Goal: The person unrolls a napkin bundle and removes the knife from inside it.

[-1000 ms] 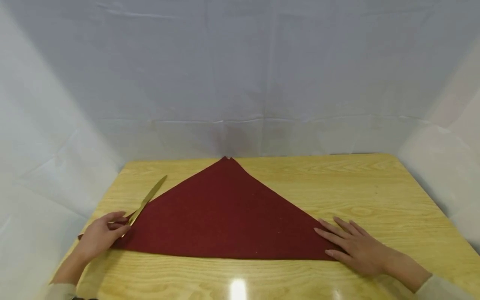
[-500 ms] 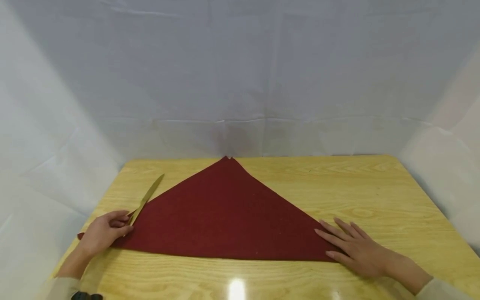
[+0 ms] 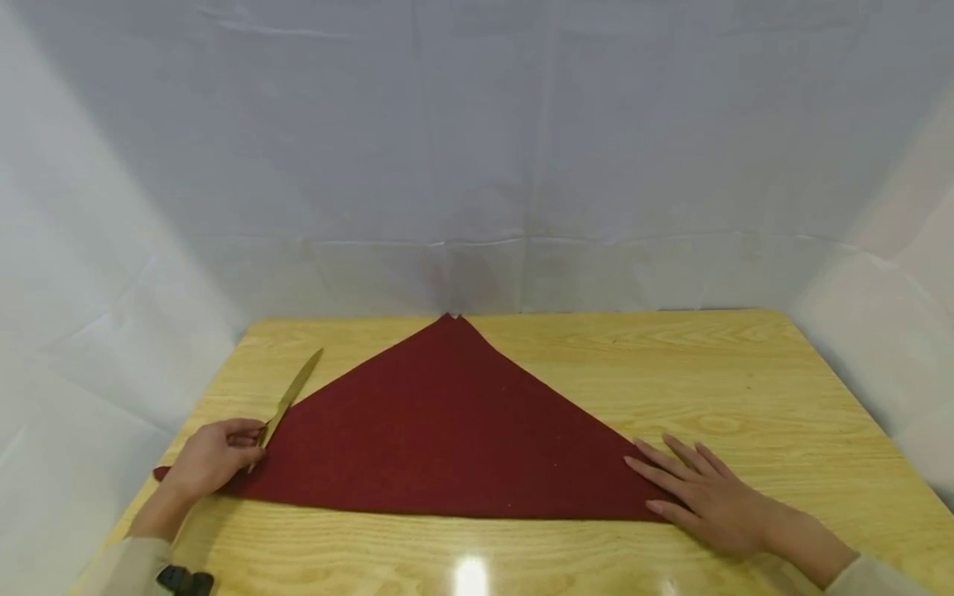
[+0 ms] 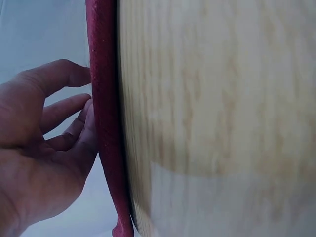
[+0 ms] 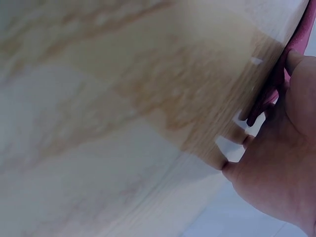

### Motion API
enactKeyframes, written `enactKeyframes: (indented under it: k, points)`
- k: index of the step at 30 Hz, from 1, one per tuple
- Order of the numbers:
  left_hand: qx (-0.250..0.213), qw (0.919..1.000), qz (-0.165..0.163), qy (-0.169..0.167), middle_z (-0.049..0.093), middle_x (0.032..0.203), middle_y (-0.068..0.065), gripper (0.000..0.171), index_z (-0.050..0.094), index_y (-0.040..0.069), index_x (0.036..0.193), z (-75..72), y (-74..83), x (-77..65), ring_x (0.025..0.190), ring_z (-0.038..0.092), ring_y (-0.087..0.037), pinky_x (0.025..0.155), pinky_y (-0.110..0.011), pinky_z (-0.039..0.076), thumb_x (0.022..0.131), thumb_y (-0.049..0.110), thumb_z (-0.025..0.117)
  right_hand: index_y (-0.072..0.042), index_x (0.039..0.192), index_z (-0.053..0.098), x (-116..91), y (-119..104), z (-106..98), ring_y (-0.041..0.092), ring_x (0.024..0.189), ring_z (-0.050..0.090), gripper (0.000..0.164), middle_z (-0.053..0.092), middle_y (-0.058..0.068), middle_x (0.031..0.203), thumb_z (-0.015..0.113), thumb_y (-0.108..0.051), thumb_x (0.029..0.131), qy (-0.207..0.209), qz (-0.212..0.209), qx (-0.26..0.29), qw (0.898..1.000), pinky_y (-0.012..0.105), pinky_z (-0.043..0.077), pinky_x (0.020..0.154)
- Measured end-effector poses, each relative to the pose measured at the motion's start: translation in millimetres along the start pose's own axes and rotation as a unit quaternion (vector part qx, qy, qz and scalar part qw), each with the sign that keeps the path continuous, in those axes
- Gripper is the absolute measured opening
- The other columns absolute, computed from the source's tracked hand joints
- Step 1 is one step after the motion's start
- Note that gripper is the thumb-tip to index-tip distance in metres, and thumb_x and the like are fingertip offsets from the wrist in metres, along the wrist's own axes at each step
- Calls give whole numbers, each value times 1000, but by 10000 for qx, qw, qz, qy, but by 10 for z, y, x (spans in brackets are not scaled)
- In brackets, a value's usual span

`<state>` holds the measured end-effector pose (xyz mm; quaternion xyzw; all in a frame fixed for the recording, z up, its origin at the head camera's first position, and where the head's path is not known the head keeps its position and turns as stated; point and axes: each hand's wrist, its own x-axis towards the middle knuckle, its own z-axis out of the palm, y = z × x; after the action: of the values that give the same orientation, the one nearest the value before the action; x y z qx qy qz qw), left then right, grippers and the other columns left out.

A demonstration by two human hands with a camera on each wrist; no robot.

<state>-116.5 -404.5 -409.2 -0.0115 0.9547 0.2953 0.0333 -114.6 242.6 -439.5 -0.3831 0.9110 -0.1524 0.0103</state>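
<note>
A dark red cloth [image 3: 440,430], folded to a triangle, lies on the wooden table [image 3: 671,356] with its peak at the far edge. Across its left slope lies a gold-coloured table knife [image 3: 298,385], blade tip pointing away. My left hand [image 3: 209,459] has its thumb and fingers curled about the knife's handle end, close over the cloth's left corner. The left wrist view shows that hand's fingertips right at the cloth, the knife hidden. My right hand [image 3: 708,497] rests spread, with its fingertips on the cloth's right corner.
White sheeting [image 3: 484,165] hangs behind the table and along both sides. A dark band [image 3: 186,579] sits at the left wrist. Light glares off the table's near edge [image 3: 471,571].
My left hand shifts slightly right, and the knife's tip slides a little left. The right hand and the cloth's peak stay in place.
</note>
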Motion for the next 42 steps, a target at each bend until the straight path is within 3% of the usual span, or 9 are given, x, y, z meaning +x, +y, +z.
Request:
enactKeyframes:
  k: [6, 13, 18, 26, 31, 39, 42]
  points:
    - [322, 9995, -7, 15, 65, 102, -27, 45, 56, -16, 119, 12, 31, 46, 92, 63, -38, 71, -42, 53, 85, 11, 68, -24, 150, 35, -6, 1, 4, 34, 140, 19, 50, 26, 2, 155, 47, -31, 102, -17, -23, -97, 9999, 17, -18, 104]
    - [900, 9944, 254, 494, 67, 97, -24, 36, 64, -12, 110, 48, 39, 77, 91, 62, -41, 76, -52, 48, 83, 11, 68, -25, 150, 33, -9, 14, 13, 33, 141, 16, 50, 26, 3, 155, 45, -32, 102, -121, 55, 68, 9999, 17, -19, 103]
    - [1018, 9920, 334, 664, 67, 95, -23, 33, 66, -11, 107, 55, 45, 95, 90, 62, -42, 75, -53, 48, 83, 11, 69, -25, 150, 34, -11, 12, 23, 32, 141, 17, 50, 26, 2, 155, 46, -31, 102, -42, 22, -31, 10000, 18, -18, 104]
    - [817, 9943, 206, 651, 69, 90, -20, 32, 66, -11, 106, 50, -9, 107, 86, 64, -39, 76, -51, 49, 84, 11, 70, -26, 150, 35, -17, 6, 44, 36, 140, 19, 49, 27, 2, 155, 46, -31, 102, 35, 179, 48, 9998, 28, -13, 110]
    - [688, 9959, 194, 561, 69, 91, -20, 32, 65, -12, 107, 44, -43, 108, 85, 64, -37, 75, -50, 50, 85, 11, 69, -25, 149, 36, -15, 0, 53, 34, 141, 18, 49, 27, 1, 155, 47, -31, 102, 79, 150, 3, 9999, 27, -13, 109]
    - [1107, 9905, 671, 468, 64, 94, -26, 28, 60, -16, 108, 61, 31, 90, 87, 61, -42, 73, -54, 49, 85, -1, 60, -26, 150, 35, -15, 9, 54, 36, 140, 18, 49, 26, 2, 155, 47, -30, 102, 30, 209, 142, 9997, 33, -10, 111]
    - [1195, 9895, 667, 457, 63, 96, -27, 27, 59, -16, 109, 68, 58, 89, 89, 60, -44, 73, -56, 49, 86, -2, 58, -26, 150, 35, -17, 3, 57, 37, 140, 19, 49, 27, 3, 155, 47, -30, 102, 54, 182, 119, 9997, 30, -12, 110]
